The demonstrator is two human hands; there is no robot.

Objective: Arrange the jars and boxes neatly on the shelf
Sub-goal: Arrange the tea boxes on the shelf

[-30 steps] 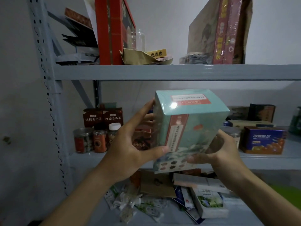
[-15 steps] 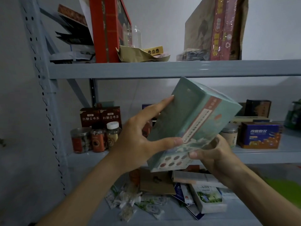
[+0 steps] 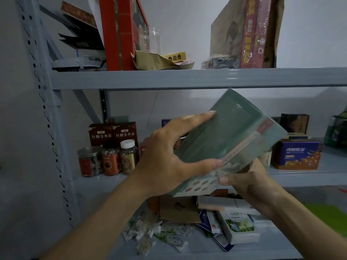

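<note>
Item: green box (image 3: pixel 229 145), tilted, gripped by left hand (image 3: pixel 167 158) and right hand (image 3: pixel 249 182) before middle shelf (image 3: pixel 300 177).
Step judged as placement; next move called for levelling and a gap beside the jars (image 3: pixel 109 158).

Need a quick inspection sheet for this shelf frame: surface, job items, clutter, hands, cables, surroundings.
Surface: grey metal shelf, three levels in view, all loaded.
Job's things: green box held tilted in front of the middle level; three jars upright at its left, two brown boxes behind them; blue box at its right.
Clutter: loose sachets and small cartons heaped on the bottom level.
Hands: left hand grips the green box's side; right hand holds its lower corner.
Cables: nothing seen.
Surroundings: plain wall; tall red box upright on top level.
</note>
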